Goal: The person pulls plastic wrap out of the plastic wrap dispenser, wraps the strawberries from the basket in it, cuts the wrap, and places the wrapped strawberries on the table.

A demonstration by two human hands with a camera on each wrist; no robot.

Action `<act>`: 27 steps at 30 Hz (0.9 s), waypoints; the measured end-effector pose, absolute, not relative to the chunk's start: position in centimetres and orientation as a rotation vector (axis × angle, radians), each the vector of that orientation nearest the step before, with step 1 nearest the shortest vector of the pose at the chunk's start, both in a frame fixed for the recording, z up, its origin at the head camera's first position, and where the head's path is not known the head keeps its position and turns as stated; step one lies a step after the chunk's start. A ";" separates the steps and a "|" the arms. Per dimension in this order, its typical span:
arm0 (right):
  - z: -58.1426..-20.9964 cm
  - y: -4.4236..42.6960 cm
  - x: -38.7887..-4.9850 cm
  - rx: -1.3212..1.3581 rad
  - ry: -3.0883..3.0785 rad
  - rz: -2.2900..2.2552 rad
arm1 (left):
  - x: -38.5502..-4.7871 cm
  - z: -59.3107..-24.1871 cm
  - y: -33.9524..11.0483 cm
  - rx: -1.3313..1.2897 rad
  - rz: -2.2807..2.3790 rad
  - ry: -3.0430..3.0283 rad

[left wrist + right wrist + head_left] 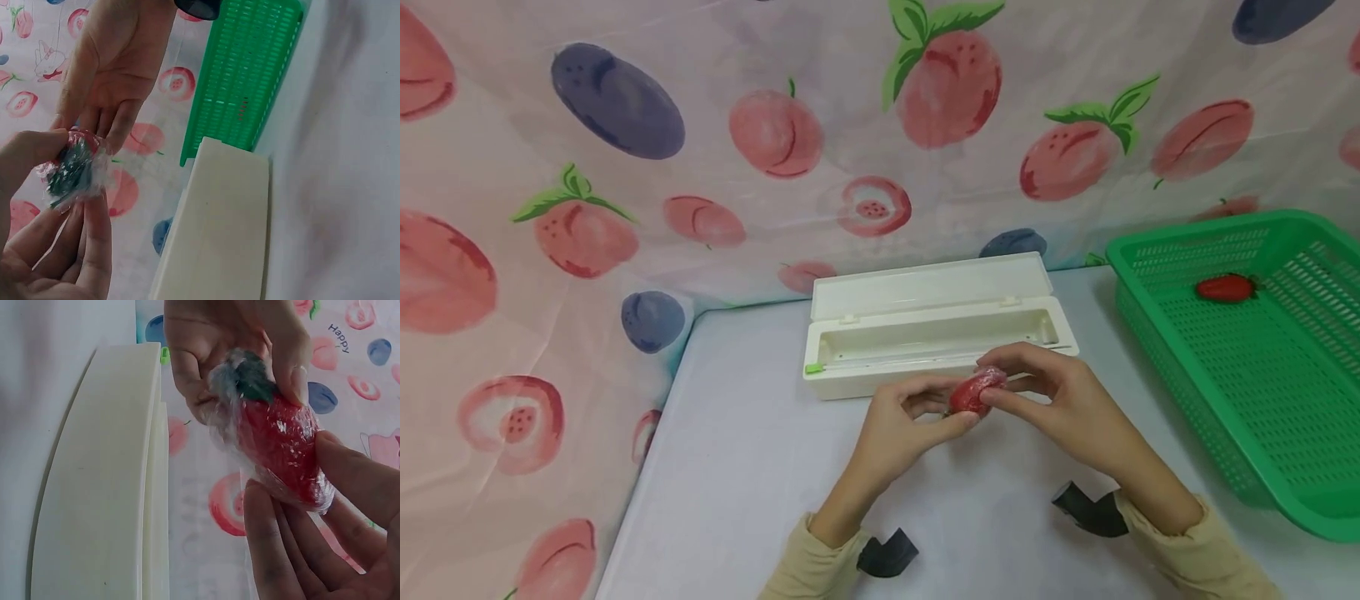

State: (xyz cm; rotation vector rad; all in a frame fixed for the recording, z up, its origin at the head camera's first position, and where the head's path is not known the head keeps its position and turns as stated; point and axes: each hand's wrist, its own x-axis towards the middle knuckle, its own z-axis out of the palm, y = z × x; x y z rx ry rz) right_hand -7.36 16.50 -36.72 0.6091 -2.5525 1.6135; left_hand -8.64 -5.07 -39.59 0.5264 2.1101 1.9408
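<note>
A red strawberry (973,393) with a green leafy top is wrapped in clear cling film and held above the table in front of the box. My left hand (906,425) pinches its leafy end between thumb and fingers. At the other end, my right hand (1067,408) grips the film-covered tip. Close up in the right wrist view, the wrapped strawberry (278,440) has shiny creased film around it, bunched near the leaves. The left wrist view shows the green leaves (72,172) under loose film.
Behind my hands stands a white cling film box (880,383), its lid (925,287) up and a green slide cutter (814,368) at its left end. A green basket (1206,417) at the right holds another red strawberry-like piece (1225,288). Fruit-printed cloth (760,50) hangs behind.
</note>
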 end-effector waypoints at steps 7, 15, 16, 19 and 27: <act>-36.9 16.8 -7.7 0.530 -2.609 1.616 | -8.8 -39.3 -5.5 0.477 1.993 2.167; -37.6 16.5 -7.9 0.565 -2.696 1.819 | -9.1 -39.1 -5.7 0.327 2.136 2.120; -37.7 16.4 -7.9 0.575 -2.702 1.836 | -9.1 -39.1 -5.7 0.307 2.147 2.118; -38.0 16.2 -7.9 0.581 -2.713 1.876 | -9.2 -39.1 -5.7 0.264 2.183 2.100; -38.2 15.4 -7.7 0.551 -2.676 1.953 | -8.8 -39.2 -5.4 0.343 2.213 1.987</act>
